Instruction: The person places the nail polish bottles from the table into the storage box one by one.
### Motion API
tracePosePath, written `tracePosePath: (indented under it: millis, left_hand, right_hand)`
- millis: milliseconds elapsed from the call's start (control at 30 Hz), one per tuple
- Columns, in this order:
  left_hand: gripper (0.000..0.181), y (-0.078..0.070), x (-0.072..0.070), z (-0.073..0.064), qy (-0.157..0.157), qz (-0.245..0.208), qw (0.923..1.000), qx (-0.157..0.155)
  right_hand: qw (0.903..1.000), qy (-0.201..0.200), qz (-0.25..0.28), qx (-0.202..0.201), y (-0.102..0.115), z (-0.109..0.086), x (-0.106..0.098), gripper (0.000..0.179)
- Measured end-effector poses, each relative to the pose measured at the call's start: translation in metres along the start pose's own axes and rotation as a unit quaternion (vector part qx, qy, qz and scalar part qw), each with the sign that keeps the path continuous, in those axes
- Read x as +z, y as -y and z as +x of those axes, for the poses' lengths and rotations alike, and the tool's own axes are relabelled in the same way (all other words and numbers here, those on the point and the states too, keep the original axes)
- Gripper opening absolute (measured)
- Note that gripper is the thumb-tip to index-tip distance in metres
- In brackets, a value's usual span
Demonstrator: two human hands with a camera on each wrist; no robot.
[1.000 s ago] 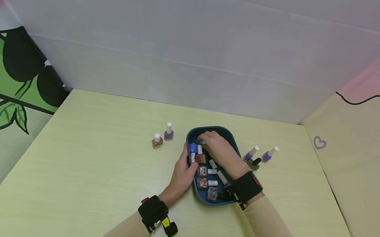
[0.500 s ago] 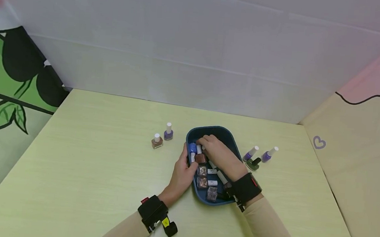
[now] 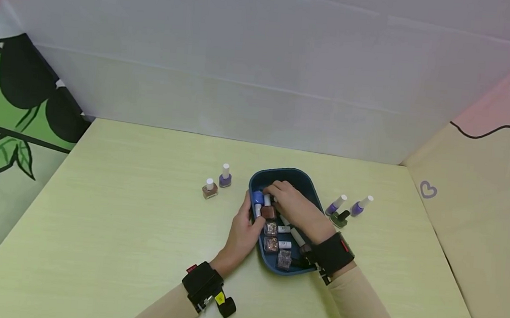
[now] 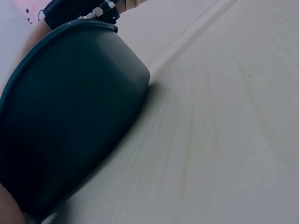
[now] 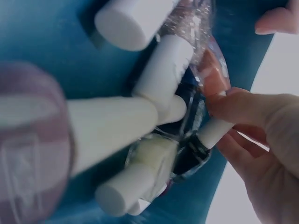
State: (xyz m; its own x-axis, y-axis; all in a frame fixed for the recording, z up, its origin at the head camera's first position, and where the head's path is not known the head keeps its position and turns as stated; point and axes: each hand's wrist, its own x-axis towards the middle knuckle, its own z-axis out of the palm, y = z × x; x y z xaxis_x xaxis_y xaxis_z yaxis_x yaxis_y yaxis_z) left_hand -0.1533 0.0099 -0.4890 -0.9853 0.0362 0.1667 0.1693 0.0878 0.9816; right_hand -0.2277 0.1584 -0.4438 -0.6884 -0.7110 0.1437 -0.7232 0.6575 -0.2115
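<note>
A dark blue tray (image 3: 290,172) on the table holds several nail polish bottles, some with glittery bodies. My left hand (image 3: 241,233) grips its left wall, thumb over the rim; in the left wrist view the tray's outer wall (image 4: 79,112) fills much of the picture. My right hand (image 3: 298,207) reaches inside. In the right wrist view its thumb and fingers pinch the white cap of a dark nail polish bottle (image 5: 191,158). A reddish-brown bottle (image 3: 269,212) and a blue one (image 3: 258,197) lie close by its fingertips. The forearm hides part of the tray's right side.
Left of the tray stand a brown nail polish bottle (image 3: 209,191) and a purple one (image 3: 225,178). To the right are two purple bottles with white caps (image 3: 336,205) and a dark green one (image 3: 340,219). A pale wall rises behind the table (image 3: 119,228).
My right hand has shifted slightly toward me within the tray, its fingers now near the white caps. The left hand keeps its hold, and the tray stays put.
</note>
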Motion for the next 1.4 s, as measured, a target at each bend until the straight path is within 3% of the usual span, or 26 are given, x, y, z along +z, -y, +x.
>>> tracePosePath:
  millis: [100,300,500,633,800,933,1067,1267,1400]
  left_hand:
    - [0.074,0.014,0.001,0.001,-0.006,-0.002,0.9999,-0.015]
    - [0.073,0.011,0.000,-0.004,-0.009,-0.011,0.9993,-0.034]
    - [0.078,-0.012,0.000,-0.015,0.006,-0.026,0.9996,0.006]
    - [0.082,-0.029,0.000,-0.022,0.016,-0.026,0.9995,-0.009]
    - [0.083,-0.021,0.002,-0.024,0.009,-0.023,0.9992,-0.031]
    - [0.085,-0.004,0.007,-0.024,-0.004,-0.017,0.9993,-0.034]
    - [0.086,0.002,0.010,-0.027,-0.006,-0.028,0.9991,-0.030]
    - [0.086,-0.004,0.012,-0.030,0.002,-0.042,0.9985,-0.036]
    - [0.085,-0.020,0.012,-0.032,0.012,-0.056,0.9978,-0.034]
  right_hand:
    - [1.0000,0.007,-0.001,0.004,0.000,-0.003,-0.006,0.034]
    - [0.9999,-0.011,0.003,0.013,0.001,-0.009,-0.027,0.033]
    - [0.9981,-0.029,0.008,0.054,0.000,-0.021,-0.050,0.037]
    - [0.9953,-0.037,0.008,0.089,-0.003,-0.036,-0.059,0.038]
    - [0.9906,-0.063,0.010,0.121,-0.010,-0.055,-0.063,0.038]
    - [0.9875,-0.081,0.005,0.135,-0.017,-0.067,-0.064,0.036]
    - [0.9843,-0.078,0.003,0.158,-0.022,-0.078,-0.062,0.035]
    - [0.9808,-0.086,0.000,0.175,-0.028,-0.096,-0.055,0.033]
    - [0.9775,-0.096,0.000,0.188,-0.032,-0.108,-0.051,0.031]
